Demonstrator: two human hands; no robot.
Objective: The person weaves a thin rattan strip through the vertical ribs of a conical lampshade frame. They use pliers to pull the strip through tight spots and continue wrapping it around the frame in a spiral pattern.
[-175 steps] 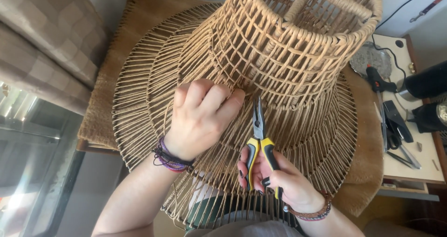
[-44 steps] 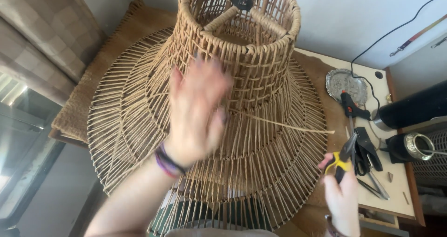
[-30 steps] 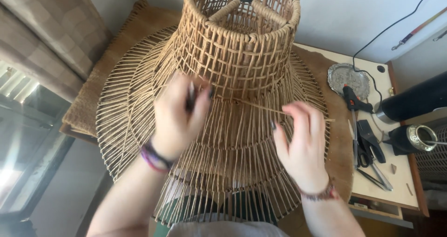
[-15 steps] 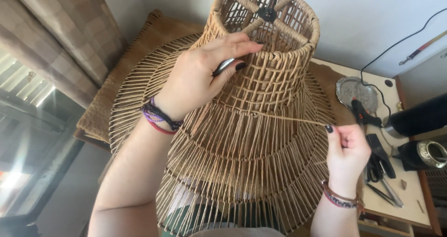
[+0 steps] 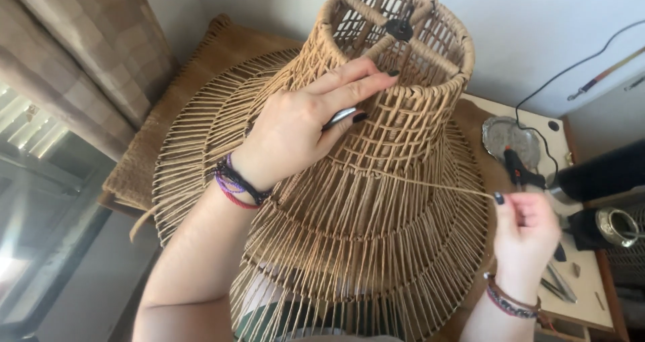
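A large tan woven lampshade (image 5: pixel 376 201) with tiered, flared rings stands in front of me, narrow top up. My left hand (image 5: pixel 306 123) rests on its upper woven section and holds a thin metal tool (image 5: pixel 339 118) between its fingers. Off to the right, my right hand (image 5: pixel 524 238) pinches the end of a tan cord strand (image 5: pixel 437 185) and holds it taut out from the weave. Both wrists wear bracelets.
A woven mat (image 5: pixel 154 154) lies under the shade. At right, a table (image 5: pixel 591 295) carries a silver dish (image 5: pixel 510 137), a glue gun (image 5: pixel 521 174) with a black cable, dark cylinders and small tools. A curtain (image 5: pixel 87 53) hangs at left.
Pliers left my right hand, which then took the cord strand and drew it out to the right. My left hand rose to the upper weave with the metal tool.
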